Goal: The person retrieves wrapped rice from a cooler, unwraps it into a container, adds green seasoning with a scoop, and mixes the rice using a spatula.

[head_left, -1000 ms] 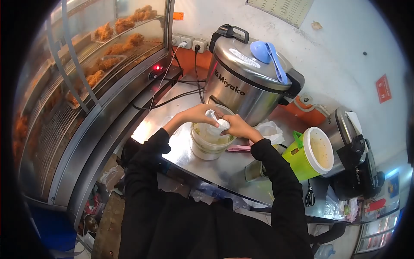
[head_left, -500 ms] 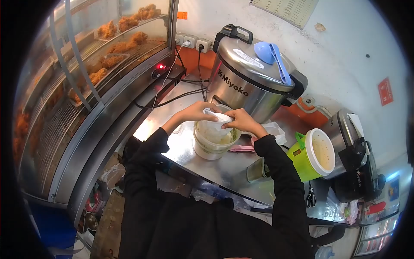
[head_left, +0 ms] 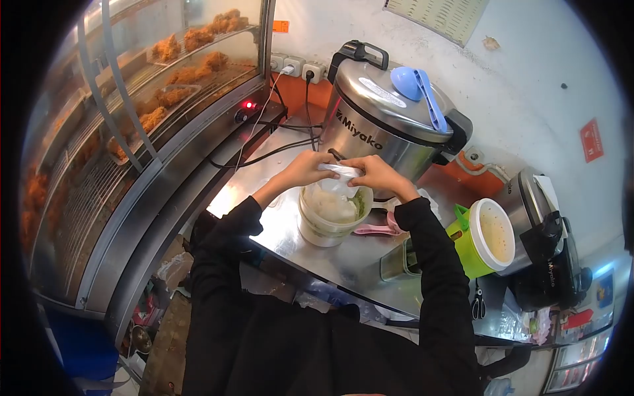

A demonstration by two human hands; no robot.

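Observation:
A thin, whitish plastic bag (head_left: 335,191) hangs from both hands inside the mouth of a white tub (head_left: 317,232). My left hand (head_left: 306,169) pinches its upper left edge. On the other side, my right hand (head_left: 378,175) grips the bag's upper right edge. Something green shows in the tub, to the right of the bag. A pink utensil (head_left: 376,230) lies on the steel table (head_left: 277,231) just right of the tub. Behind the hands stands a large Miyako cooker (head_left: 376,132) with a blue scoop (head_left: 409,84) on its lid.
At the left is a glass cabinet (head_left: 119,204) with fried pieces. Right of my right arm stand a green container with a white rim (head_left: 477,241) and a second cooker (head_left: 522,204). Scissors (head_left: 478,305) and a clear box (head_left: 396,262) are near the front edge.
The bag was bunched between my hands; it has opened out and hangs lower in the tub. Both hands have risen slightly, and the right one has moved a little to the right.

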